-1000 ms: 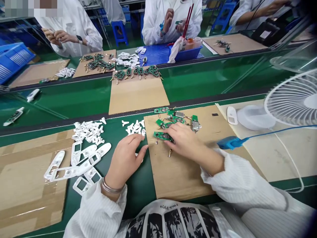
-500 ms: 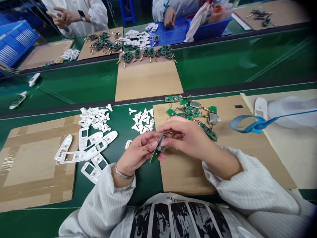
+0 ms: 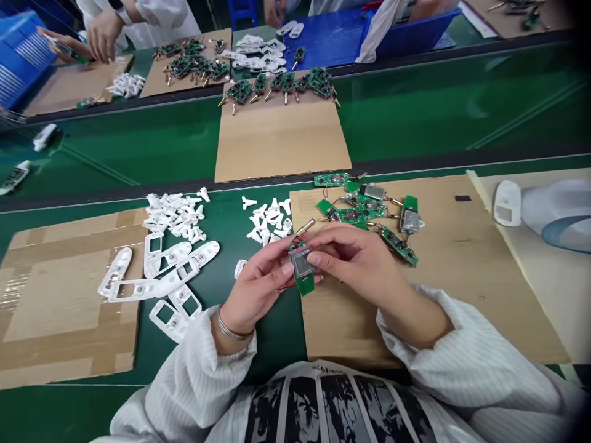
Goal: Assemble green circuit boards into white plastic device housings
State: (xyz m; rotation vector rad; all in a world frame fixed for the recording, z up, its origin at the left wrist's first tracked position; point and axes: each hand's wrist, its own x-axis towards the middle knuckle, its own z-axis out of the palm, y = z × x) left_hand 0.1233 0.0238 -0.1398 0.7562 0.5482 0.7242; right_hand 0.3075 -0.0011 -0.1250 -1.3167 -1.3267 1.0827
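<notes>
Between my two hands is a green circuit board (image 3: 305, 284) with a small grey display facing up and a brass-coloured metal tip on wires at its far end. My left hand (image 3: 265, 271) is closed on its left edge, thumb beside the display. From the right, my right hand (image 3: 357, 258) pinches the other edge, its thumb on the display's side. Just beyond them, several similar circuit boards (image 3: 351, 213) lie on a cardboard sheet (image 3: 443, 295). Small white plastic pieces (image 3: 268, 221) are heaped left of that sheet.
White housing shells (image 3: 159, 288) lie at left, partly over another cardboard sheet (image 3: 60, 295), near a second pile of white pieces (image 3: 175, 215). Across the green conveyor (image 3: 415, 117), a co-worker's hand (image 3: 104, 34) works. A white shell (image 3: 506, 203) sits far right.
The circuit board has turned so its display faces up and its metal tip points away. Across the conveyor, co-workers' hands have moved. The blue strap at right has left its earlier place.
</notes>
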